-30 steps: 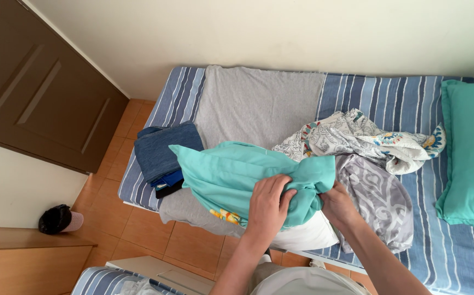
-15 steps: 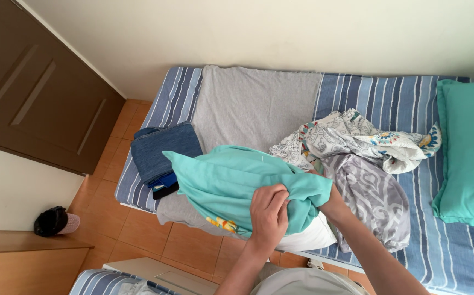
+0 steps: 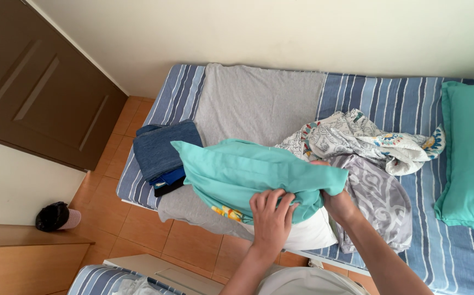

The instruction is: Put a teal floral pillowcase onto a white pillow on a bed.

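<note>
A teal pillowcase (image 3: 237,172) covers most of a white pillow (image 3: 308,232), whose bare end sticks out toward me over the bed's near edge. My left hand (image 3: 272,216) grips the bunched open end of the teal case from above. My right hand (image 3: 338,205) holds the same open end at its right corner, fingers tucked under the fabric. A bit of yellow print shows under the case near my left hand.
A blue striped bed (image 3: 401,98) carries a grey sheet (image 3: 259,101), folded blue jeans (image 3: 160,153), crumpled patterned cloth (image 3: 368,139), a grey patterned case (image 3: 382,205) and a teal pillow (image 3: 472,153). A brown door (image 3: 34,87) stands left; a dark cap (image 3: 56,216) lies on the tiled floor.
The teal case has been drawn further along the pillow, and both hands have shifted slightly with its open end. More of the case lies smooth to the left.
</note>
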